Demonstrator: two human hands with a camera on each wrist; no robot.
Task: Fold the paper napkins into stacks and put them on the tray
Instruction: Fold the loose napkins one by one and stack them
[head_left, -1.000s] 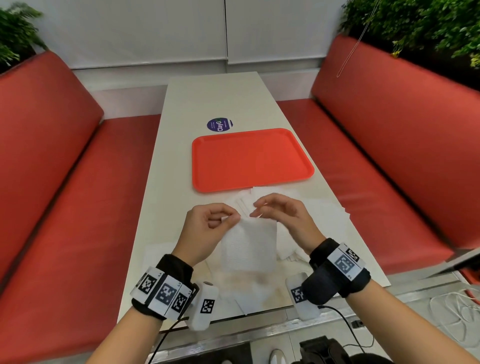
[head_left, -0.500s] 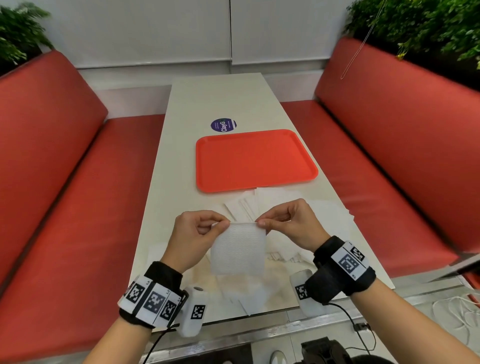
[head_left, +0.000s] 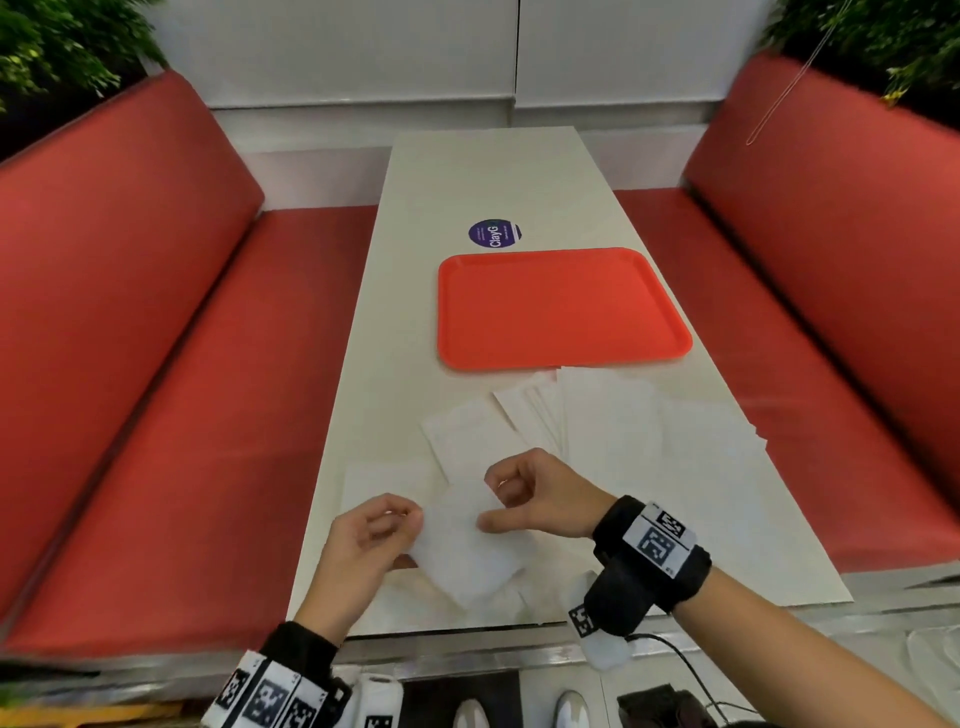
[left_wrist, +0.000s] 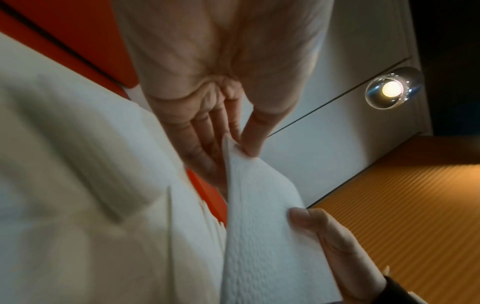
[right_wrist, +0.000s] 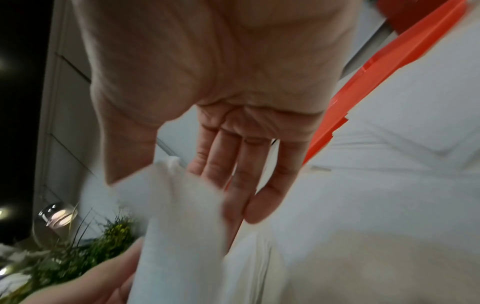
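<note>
The left hand (head_left: 371, 538) pinches the left edge of a white napkin (head_left: 465, 551) between thumb and fingers, holding it just above the near end of the counter (head_left: 415, 208). The right hand (head_left: 535, 493) grips the napkin's right edge, thumb on top. More napkins (head_left: 597, 415) lie spread on the counter behind, just before the red tray (head_left: 561, 306)
</note>
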